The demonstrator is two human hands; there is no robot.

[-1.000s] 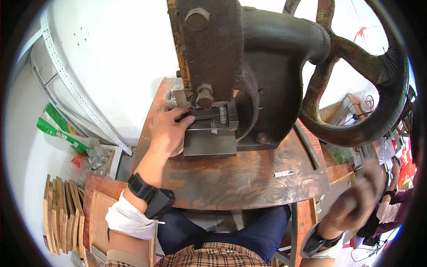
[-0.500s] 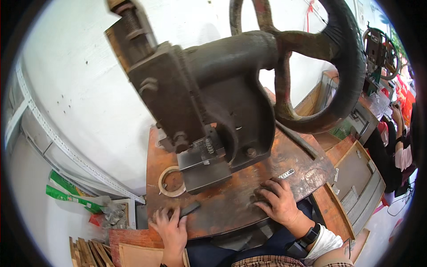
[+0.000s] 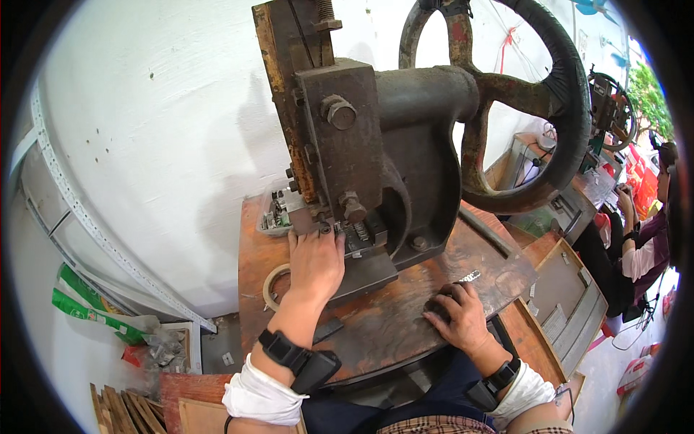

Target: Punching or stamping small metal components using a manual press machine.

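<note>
My left hand (image 3: 315,264) reaches up to the die area at the foot of a heavy, rusty hand press (image 3: 376,159), its fingertips touching the small metal parts under the ram. What the fingers hold, if anything, is hidden. My right hand (image 3: 457,316) rests palm down on the worn wooden bench (image 3: 390,325), fingers curled over a dark spot, close to a small metal strip (image 3: 468,276). A roll of tape (image 3: 273,283) lies just left of my left wrist. Both wrists wear dark bands.
The press's big black-wrapped handwheel (image 3: 557,108) stands at the upper right. A small tray of metal bits (image 3: 276,215) sits behind the left hand. Green packets (image 3: 94,311) and wooden slats (image 3: 126,411) lie at the lower left. Another person (image 3: 643,239) sits at the right.
My left hand has moved from the bench's front edge back up to the press die. My right hand stays on the bench surface. The view has shifted.
</note>
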